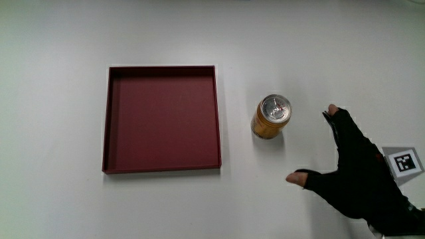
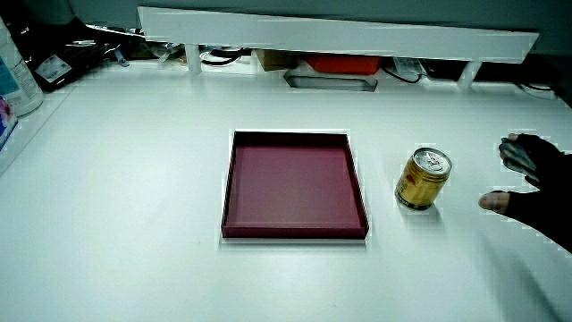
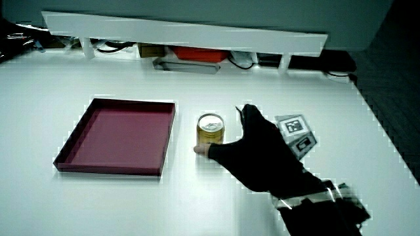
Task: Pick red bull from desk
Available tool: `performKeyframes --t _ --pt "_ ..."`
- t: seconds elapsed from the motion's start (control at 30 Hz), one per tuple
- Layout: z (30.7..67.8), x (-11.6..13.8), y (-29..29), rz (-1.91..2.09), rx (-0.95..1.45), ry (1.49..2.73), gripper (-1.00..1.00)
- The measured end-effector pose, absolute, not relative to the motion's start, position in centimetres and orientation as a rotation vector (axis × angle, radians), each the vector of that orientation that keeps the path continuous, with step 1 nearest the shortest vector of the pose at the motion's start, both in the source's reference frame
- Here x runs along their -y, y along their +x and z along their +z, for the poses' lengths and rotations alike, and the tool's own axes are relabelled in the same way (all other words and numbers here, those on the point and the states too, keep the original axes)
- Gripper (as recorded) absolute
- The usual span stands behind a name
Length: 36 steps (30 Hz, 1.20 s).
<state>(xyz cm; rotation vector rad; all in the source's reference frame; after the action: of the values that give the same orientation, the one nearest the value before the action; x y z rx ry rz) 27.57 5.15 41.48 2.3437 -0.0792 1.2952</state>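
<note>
Now the black-gloved hand is hovering with fingers spread and empty, the upright gold aluminium can standing at its ten o'clock on the white bench.

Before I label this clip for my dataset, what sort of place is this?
Probably a lab or office desk: a white table, a low partition with cables and clutter, and a tagged gloved hand.
</note>
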Motion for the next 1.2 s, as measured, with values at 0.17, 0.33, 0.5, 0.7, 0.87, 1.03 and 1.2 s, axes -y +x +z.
performKeyframes --t 0.17,0.33,0.5,0.7,0.87,1.03,1.2 --pt "43.8 -4.2 27.5 1.261 -0.021 2.300 0.00" --pt "45.9 -2.9 26.7 1.327 -0.059 2.226 0.00" --pt "47.4 -1.8 25.7 1.357 -0.104 2.190 0.00" --pt "48.8 -0.7 24.5 1.394 -0.109 2.139 0.00" --pt "49.9 0.0 23.7 1.398 -0.118 2.110 0.00" --pt "50.8 0.3 23.6 1.392 -0.155 2.107 0.00" --pt "51.0 0.3 23.4 1.406 -0.168 2.099 0.00"
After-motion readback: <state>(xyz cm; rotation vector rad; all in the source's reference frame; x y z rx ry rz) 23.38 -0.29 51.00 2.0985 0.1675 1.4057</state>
